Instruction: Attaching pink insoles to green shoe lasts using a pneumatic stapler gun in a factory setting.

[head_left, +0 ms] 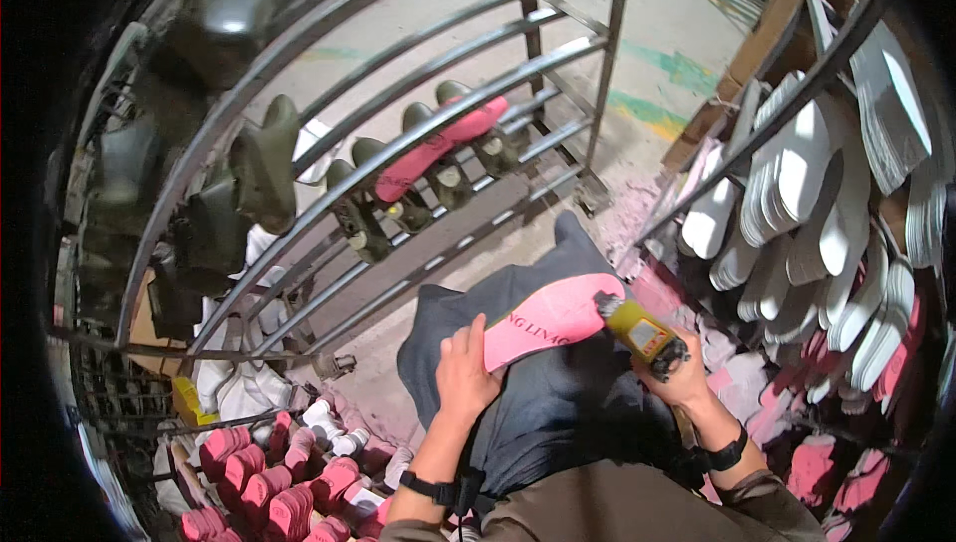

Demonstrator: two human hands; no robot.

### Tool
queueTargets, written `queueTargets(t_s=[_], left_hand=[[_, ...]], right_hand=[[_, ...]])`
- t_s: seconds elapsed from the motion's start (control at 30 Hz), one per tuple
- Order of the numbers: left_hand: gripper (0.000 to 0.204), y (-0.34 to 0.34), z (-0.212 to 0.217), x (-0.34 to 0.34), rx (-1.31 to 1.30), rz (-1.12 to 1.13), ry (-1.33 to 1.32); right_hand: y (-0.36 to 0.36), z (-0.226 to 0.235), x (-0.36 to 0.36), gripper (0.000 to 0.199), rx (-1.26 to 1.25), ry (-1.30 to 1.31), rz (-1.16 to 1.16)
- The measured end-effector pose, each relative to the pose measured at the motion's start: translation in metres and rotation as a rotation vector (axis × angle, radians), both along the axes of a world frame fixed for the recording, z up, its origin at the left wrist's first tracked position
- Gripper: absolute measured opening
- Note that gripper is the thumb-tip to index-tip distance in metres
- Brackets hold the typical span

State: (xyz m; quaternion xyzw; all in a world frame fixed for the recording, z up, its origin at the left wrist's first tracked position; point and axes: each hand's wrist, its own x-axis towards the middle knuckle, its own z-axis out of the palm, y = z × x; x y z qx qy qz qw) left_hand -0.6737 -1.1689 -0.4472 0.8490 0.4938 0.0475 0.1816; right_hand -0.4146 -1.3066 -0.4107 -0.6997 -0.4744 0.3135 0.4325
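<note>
A: What sits closest in?

B: The brown cloth top (578, 507) of the seated person, at the lower edge, then dark grey fabric (558, 423) spread over the lap.

A: And the work itself?

B: A flat, pink, shoe-shaped insole (543, 325) with dark lettering, above that grey fabric, slanting up toward the right.

A: How is the left hand (466, 371) set?

B: Narrowed on the pink insole's left end, fingers and thumb at its edge. A black strap (430, 488) circles that wrist.

A: The right hand (687, 373)?

B: Wrapped round a yellow-green container (640, 333) with a dark, stained base. Its grey tip (605, 304) points at the insole's right end; I can't tell whether they touch.

A: What stands around?

B: Ahead, a grey metal rack of long bars (438, 126) carries dark olive, boot-shaped forms (264, 164), and a second pink insole (441, 149) lies across some of them. White insoles (797, 169) hang in stacks to the right; pink bundles (267, 492) crowd the lower left.
</note>
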Motion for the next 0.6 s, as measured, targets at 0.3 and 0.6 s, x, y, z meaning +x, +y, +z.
queueTargets(t_s=[0.3,0.6], left_hand=[[0.064,-0.001,-0.009,-0.007,-1.129,0.399,-0.923],[0.055,0.098,0.069,0.083,-1.185,0.141,-1.581]], right_hand=[[-0.009,-0.046,-0.007,0.046,0.128,-0.072,-0.120],[0.015,-0.031,-0.019,0.060,0.155,-0.248,0.154]])
